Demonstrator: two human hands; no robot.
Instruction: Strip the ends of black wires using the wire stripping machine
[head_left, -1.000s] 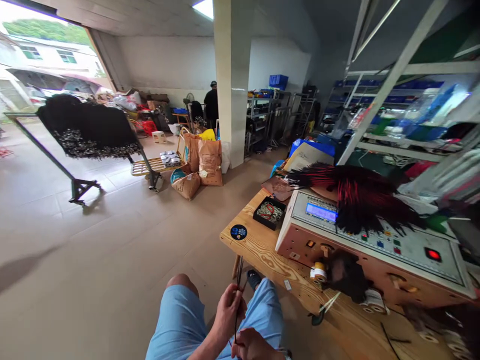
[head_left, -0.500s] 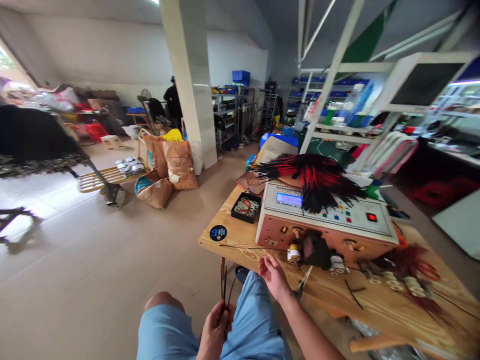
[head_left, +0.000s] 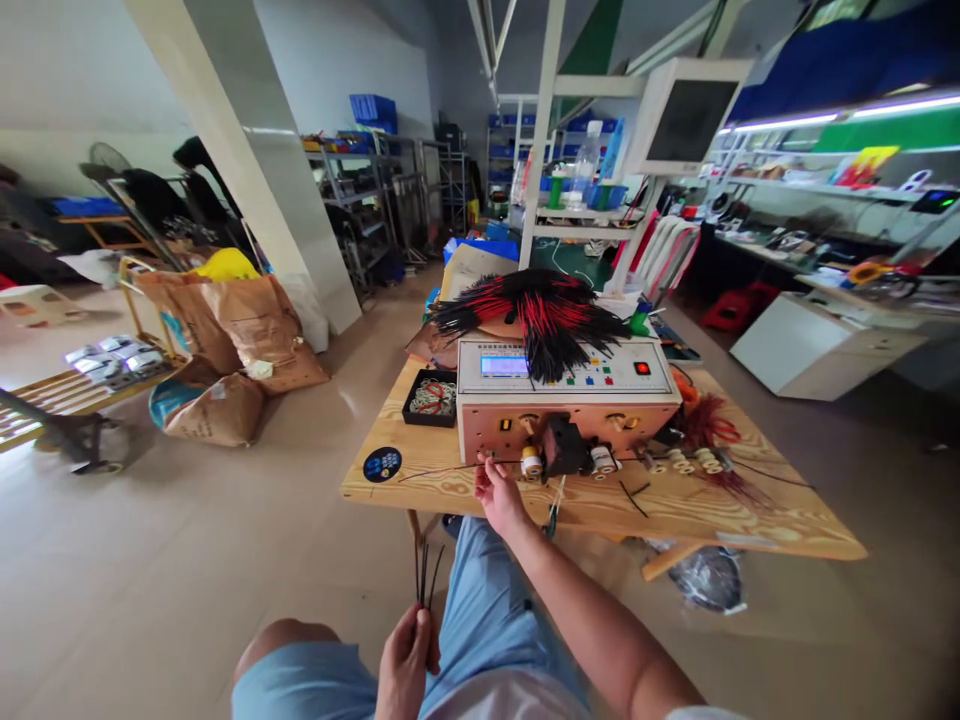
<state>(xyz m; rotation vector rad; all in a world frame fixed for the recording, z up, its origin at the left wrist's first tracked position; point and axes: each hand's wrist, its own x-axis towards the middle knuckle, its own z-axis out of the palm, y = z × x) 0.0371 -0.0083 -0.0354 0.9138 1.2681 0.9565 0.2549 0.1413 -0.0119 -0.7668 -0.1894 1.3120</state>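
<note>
The person's left hand point(head_left: 406, 662) is holding a few short black wires point(head_left: 423, 575) low above the knee, and its fingers point(head_left: 415, 640) are closing around the lower part of them, so the upper ends are standing free above the fingers and spreading a little. The right hand point(head_left: 501, 497) is reaching forward over the edge of the wooden worktop point(head_left: 720, 520), and its fingers point(head_left: 486, 478) are at or very near a long thin black wire point(head_left: 442, 470), which is lying across the worktop and running away to the left of these fingers; I cannot tell if they are really pinching it. Just ahead of the same fingers, a wire-processing machine point(head_left: 566, 400) is standing with small spools point(head_left: 532, 462) on its front, and a large bunch of red and black wires point(head_left: 544, 320) is lying on top of it. The wires are looking light and thin, rather stiff yet easy to bend, and their smooth insulation may be slipping, so it seems safest to take hold of several together, with the fingers close around them.
</note>
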